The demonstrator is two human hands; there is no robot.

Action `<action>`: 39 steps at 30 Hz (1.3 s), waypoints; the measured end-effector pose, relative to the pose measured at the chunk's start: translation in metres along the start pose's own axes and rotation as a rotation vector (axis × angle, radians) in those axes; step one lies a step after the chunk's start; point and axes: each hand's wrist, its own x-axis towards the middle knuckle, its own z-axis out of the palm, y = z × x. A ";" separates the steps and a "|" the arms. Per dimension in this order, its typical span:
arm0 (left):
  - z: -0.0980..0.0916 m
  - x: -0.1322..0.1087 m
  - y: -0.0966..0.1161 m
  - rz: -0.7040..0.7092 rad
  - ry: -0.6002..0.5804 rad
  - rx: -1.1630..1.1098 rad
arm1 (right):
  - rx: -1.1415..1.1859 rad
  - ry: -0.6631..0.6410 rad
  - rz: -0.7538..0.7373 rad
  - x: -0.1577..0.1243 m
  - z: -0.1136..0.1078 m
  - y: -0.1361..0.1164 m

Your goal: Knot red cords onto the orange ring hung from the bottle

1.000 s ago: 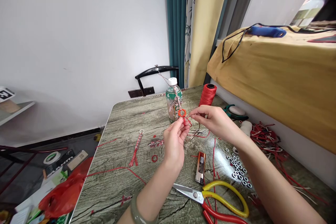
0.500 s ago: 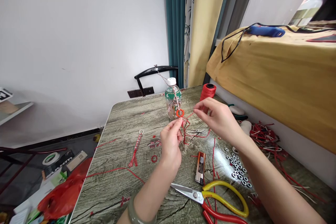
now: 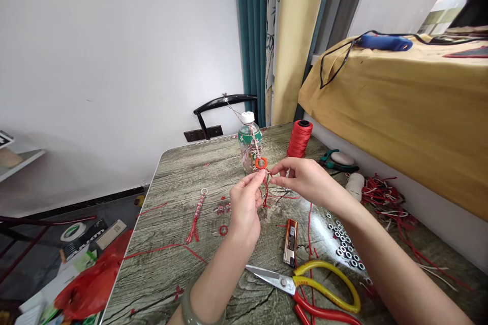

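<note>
My left hand (image 3: 247,202) pinches red cord just below an orange-red ring (image 3: 261,163), thumb against the fingers. The ring hangs from a twisted pink-and-white string tied around a clear plastic bottle (image 3: 249,139) with a green label and white cap. Close on the right, my right hand (image 3: 299,175) is closed at the fingertips on a strand of the red cord (image 3: 266,195). Loose ends of that cord dangle beneath my hands. Exactly how the strands cross between the fingers is too small to make out.
Scissors (image 3: 305,284) and a lighter (image 3: 290,244) lie in front. A red thread spool (image 3: 300,138), green-handled pliers (image 3: 339,158), several metal rings (image 3: 345,244) and a heap of cord scraps (image 3: 381,195) sit on the right. A braided red-and-white piece (image 3: 197,216) lies left.
My right hand has moved left and down, bringing its fingertips close to my left hand. The left hand keeps its pinch below the ring.
</note>
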 end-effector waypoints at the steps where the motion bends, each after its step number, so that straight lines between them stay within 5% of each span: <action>1: 0.000 0.000 0.000 0.001 -0.010 -0.003 | 0.015 -0.002 -0.001 0.001 0.002 0.000; 10: 0.000 0.001 0.002 0.012 -0.036 0.054 | 0.151 -0.084 0.016 0.005 0.008 0.011; 22: -0.004 0.005 -0.001 -0.008 0.016 0.143 | -0.003 -0.080 0.055 -0.003 -0.018 0.011; 39: -0.005 0.006 -0.002 -0.023 0.009 0.156 | -0.046 -0.282 -0.048 -0.009 -0.023 0.005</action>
